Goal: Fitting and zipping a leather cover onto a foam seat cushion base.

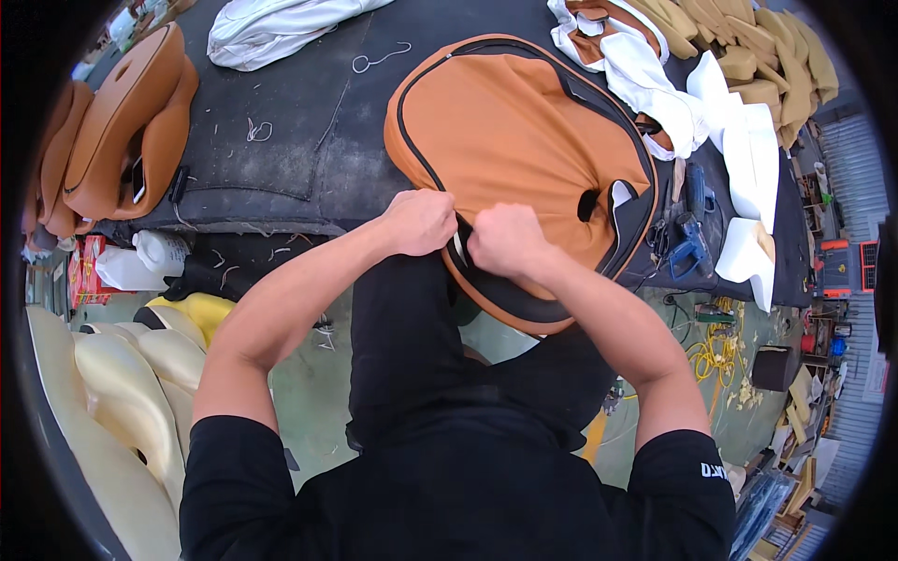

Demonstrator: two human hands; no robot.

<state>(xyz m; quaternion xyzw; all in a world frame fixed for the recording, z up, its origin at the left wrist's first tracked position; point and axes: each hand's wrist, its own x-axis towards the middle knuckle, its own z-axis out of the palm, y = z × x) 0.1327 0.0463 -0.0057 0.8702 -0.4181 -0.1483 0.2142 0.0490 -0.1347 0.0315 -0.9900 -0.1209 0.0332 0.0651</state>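
A large rounded brown leather-like cushion cover (pixel 510 131) lies on the black work table, its near end overhanging the edge by my legs. A black zip band runs around its rim, and gathered folds lead to a dark opening at its right. My left hand (pixel 421 222) is closed on the near left rim. Just to the right, my right hand (pixel 508 241) makes a fist on the same black edge. Between the two hands a small pale strip shows in the gap. What the fingertips pinch is hidden.
Finished brown cushions (pixel 131 122) stand at the table's left. White fabric covers (pixel 271 33) lie at the back. Blue power tools (pixel 690 245) and white foam pieces (pixel 748 178) sit on the right. Cream foam shapes (pixel 131 393) stand at lower left; a yellow cord (pixel 716 360) lies on the floor.
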